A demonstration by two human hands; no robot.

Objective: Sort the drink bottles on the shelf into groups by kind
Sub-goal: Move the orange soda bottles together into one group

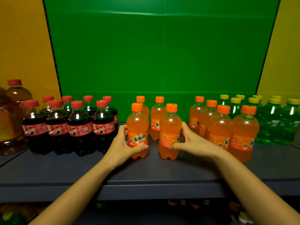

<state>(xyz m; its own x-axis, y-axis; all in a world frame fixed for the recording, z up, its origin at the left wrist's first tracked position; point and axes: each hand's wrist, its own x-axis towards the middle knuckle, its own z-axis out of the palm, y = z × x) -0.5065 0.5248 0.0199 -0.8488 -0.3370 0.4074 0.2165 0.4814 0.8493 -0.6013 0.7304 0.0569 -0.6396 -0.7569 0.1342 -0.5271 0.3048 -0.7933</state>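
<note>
The left hand (pixel 122 144) is clasping the left orange bottle (pixel 137 125) and the right hand (pixel 194 141) is clasping the right orange bottle (pixel 169 127), both standing upright on the shelf (pixel 146 172); a hasty sideways slide would be risking toppling the close-packed orange group (pixel 220 127) just beside

The front orange bottle (pixel 137 125) carries "美年达" in green characters on its label. The neighbouring orange bottle (pixel 169 124) shows only "美" at its label's edge, as do the orange bottles to the right (pixel 219 125). The cola bottles (pixel 79 120) have red labels with white "可口"; their small print is unreadable. White characters on the green bottles (pixel 272 120) are blurred.
</note>
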